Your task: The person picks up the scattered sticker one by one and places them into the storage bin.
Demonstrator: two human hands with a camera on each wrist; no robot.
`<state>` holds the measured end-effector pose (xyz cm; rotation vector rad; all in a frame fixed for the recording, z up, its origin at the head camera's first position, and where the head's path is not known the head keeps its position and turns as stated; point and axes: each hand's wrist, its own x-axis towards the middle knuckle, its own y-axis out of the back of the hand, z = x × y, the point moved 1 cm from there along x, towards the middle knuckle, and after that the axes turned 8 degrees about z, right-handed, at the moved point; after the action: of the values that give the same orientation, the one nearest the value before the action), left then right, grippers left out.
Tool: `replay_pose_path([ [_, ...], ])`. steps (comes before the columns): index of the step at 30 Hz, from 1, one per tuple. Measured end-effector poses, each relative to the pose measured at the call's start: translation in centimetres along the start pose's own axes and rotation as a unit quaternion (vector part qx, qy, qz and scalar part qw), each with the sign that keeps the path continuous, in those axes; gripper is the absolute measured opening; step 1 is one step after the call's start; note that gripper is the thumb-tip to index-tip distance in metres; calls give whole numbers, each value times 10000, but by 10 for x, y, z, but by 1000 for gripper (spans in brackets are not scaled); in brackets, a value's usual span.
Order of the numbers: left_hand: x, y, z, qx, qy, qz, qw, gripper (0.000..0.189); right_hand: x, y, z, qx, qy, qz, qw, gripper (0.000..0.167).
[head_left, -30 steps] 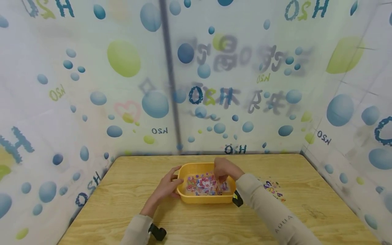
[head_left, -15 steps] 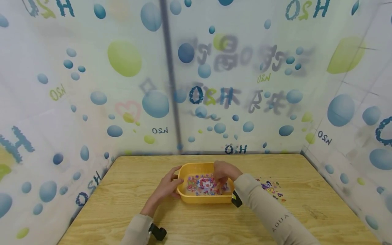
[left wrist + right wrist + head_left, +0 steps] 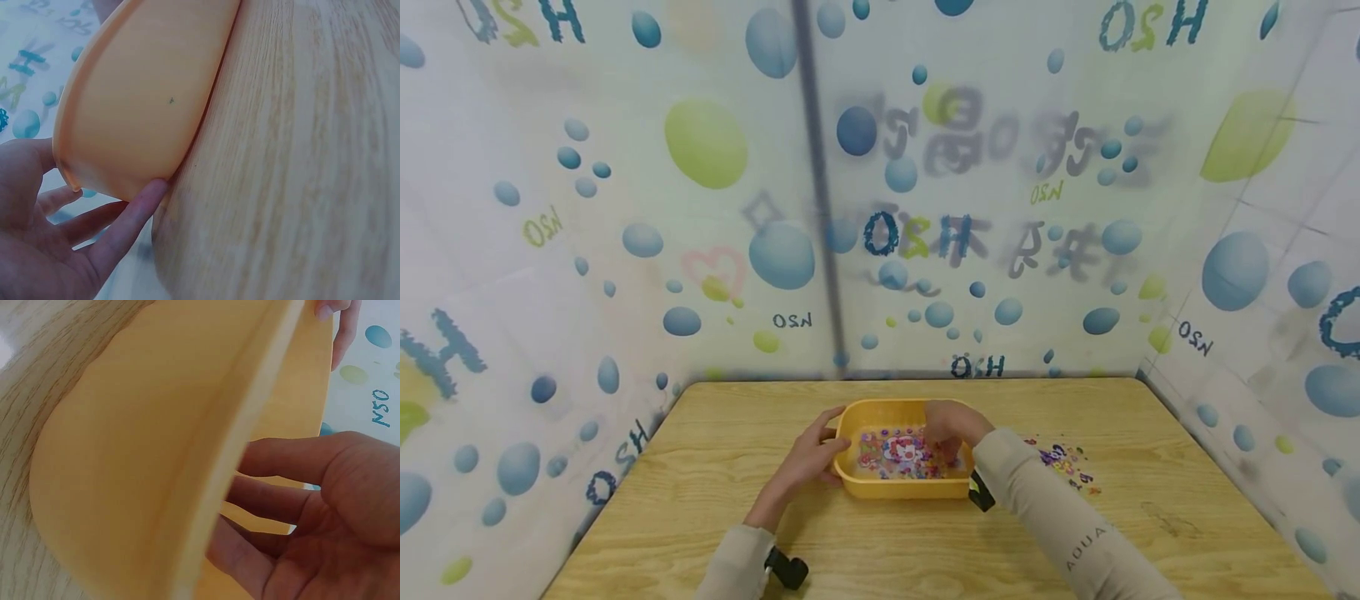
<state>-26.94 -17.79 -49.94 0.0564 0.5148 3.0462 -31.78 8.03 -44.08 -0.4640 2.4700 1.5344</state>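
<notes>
A yellow plastic basin (image 3: 898, 489) stands on the wooden table. On its floor are many small colourful pieces (image 3: 871, 461) around a white-and-red cartoon picture (image 3: 901, 451). My left hand (image 3: 808, 454) grips the basin's left end, thumb over the rim; in the left wrist view its fingers (image 3: 131, 228) spread along the outer wall. My right hand (image 3: 951, 425) reaches down inside the basin's right part, fingers among the pieces. In the right wrist view the basin's wall hides those fingertips, and I cannot tell whether they hold anything.
A loose scatter of small colourful pieces (image 3: 1063, 460) lies on the wooden table (image 3: 730, 450), right of the basin and partly behind the right sleeve (image 3: 1060, 508). A curtain (image 3: 1000, 208) printed with blue and green drops encloses the table's back and sides.
My right hand has dipped slightly lower within the basin, and the pieces beside the picture look shifted. My left hand and the basin stay where they were.
</notes>
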Motion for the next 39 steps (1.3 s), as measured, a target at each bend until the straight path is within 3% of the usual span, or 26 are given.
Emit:
replay_pose_path([
  [5,1,-1,0,7,54,12,10000,60,-1,-1,1,-154,27,-67,9999,5],
  [20,3,-2,0,-38,122,62,9999,60,-2,-4,-3,-459,62,-3,9989,18],
  [26,3,-1,-1,-22,67,9,10000,60,-7,-6,-2,-260,83,154,9995,11],
  [30,2,-1,-2,-8,47,-15,10000,60,-15,-1,0,-25,206,211,9996,11],
  [39,2,-1,-1,-43,4,-24,10000,60,-34,21,9,-2,907,846,9923,17],
])
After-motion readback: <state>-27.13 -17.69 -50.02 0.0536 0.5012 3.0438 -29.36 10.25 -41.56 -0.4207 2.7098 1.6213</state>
